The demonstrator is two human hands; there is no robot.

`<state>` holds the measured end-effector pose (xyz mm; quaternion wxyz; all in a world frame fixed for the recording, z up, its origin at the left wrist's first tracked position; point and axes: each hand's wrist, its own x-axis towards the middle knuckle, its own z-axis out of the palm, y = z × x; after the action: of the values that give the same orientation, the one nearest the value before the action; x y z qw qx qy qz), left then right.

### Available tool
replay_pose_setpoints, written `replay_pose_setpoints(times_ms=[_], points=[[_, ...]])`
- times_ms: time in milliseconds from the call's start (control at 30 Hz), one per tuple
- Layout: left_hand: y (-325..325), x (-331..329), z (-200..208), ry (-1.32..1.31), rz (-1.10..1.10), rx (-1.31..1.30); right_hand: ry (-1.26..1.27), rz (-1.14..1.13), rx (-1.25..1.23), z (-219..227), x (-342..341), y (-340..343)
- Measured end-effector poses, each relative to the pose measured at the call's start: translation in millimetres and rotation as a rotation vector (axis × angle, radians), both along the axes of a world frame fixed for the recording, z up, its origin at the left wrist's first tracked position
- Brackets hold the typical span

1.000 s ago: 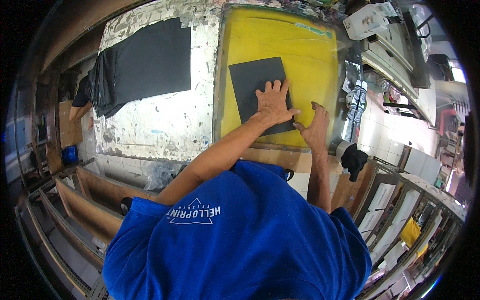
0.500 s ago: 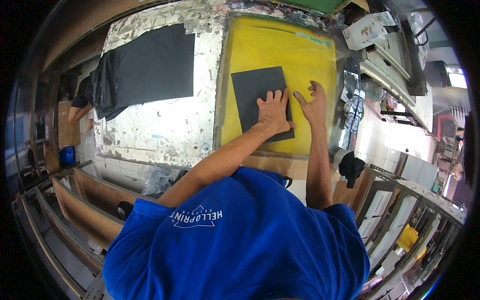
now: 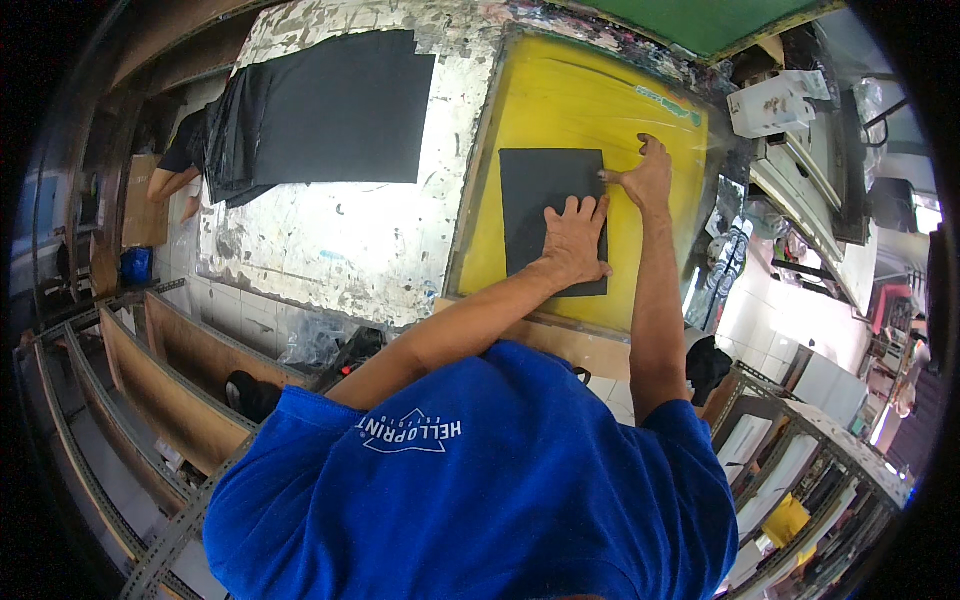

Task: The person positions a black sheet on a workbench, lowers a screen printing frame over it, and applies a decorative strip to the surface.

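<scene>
Resting splayed, left hand [image 3: 573, 240] tops the black sheet [image 3: 538, 192]; right hand [image 3: 648, 182], empty, beside it. Probably light, stiffish; grip edges.

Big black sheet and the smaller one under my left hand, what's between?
Head view: stained white table, then the left edge of the yellow board.

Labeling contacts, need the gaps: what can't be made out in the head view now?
Head view:
Black sheet: underside hidden, facing the yellow panel.
Left hand: palm hidden by the hand's own back.
Right hand: thumb-tip gap to the sheet's edge too small to tell contact.
Green panel: cut off by the upper edge.
</scene>
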<state>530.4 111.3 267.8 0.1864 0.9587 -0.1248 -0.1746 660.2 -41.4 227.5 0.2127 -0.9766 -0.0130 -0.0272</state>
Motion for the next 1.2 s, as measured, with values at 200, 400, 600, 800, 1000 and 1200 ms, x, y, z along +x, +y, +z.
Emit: replay_pose_setpoints(times_ms=[200,400,600,800,1000,1200], points=[[0.4,2.1,2.5,0.043,-0.007,0.000,0.055,-0.065,-0.021,4.3,18.8,9.1],[0.4,1.4,1.6,0.029,-0.013,-0.005,0.024,-0.134,-0.049,0.6,26.3,13.7],[-1.8,2.8,3.9,0.027,0.003,0.025,-0.031,-0.099,-0.010,-10.3,22.3,9.7],[-4.1,8.8,5.4,0.076,-0.030,0.055,-0.154,-0.067,0.311,-25.8,-8.3,-15.0],[-1.6,7.3,3.7,0.035,0.009,0.026,0.005,0.064,0.206,2.9,-91.2,-24.1],[-2.9,7.9,-0.4,0.057,0.005,0.018,-0.007,0.018,0.103,10.1,-136.6,-27.1]])
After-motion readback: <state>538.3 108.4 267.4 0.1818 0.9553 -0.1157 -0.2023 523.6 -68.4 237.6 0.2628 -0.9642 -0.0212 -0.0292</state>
